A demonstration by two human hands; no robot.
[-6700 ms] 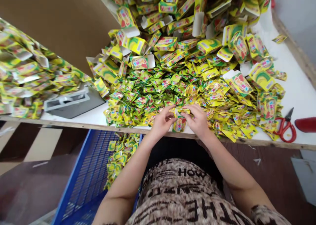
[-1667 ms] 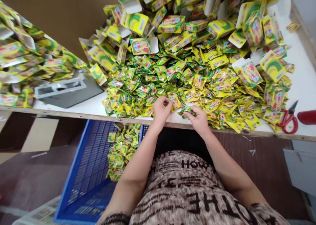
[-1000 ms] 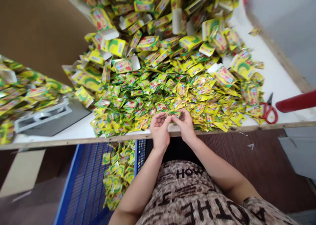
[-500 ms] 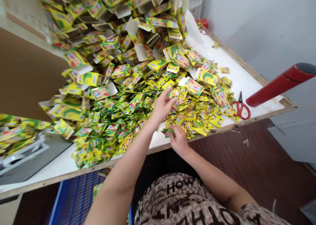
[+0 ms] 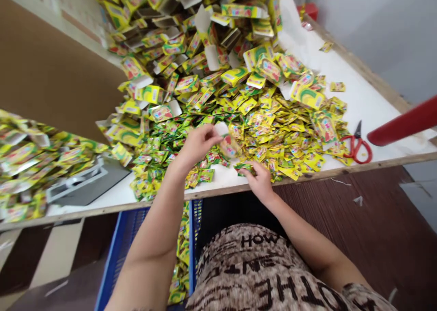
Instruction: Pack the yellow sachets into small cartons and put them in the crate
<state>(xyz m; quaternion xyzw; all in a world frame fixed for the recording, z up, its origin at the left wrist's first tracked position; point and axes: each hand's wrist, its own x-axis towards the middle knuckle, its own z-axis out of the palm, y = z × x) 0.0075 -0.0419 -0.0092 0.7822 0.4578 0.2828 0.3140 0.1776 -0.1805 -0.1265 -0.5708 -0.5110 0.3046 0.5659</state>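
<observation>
My left hand (image 5: pixel 195 143) is raised over the white table (image 5: pixel 355 92) and pinches a small yellow carton (image 5: pixel 228 142) with a white flap, blurred by motion. My right hand (image 5: pixel 259 180) rests at the table's front edge, its fingers closed on a small stack of green and yellow sachets (image 5: pixel 244 167). A wide heap of loose sachets (image 5: pixel 273 124) spreads just beyond both hands. Behind it rises a pile of open yellow cartons (image 5: pixel 205 51).
Red-handled scissors (image 5: pixel 356 143) lie at the right front of the table, beside a red tube (image 5: pixel 403 124). A grey device (image 5: pixel 85 186) sits at the left among more cartons (image 5: pixel 37 156). A blue crate (image 5: pixel 119 247) holding packed sachets stands under the table's edge.
My left hand has drawn back from the heap toward me, now gripping a carton. My right hand stays at the table's edge with its sachets. The view has swung slightly.
</observation>
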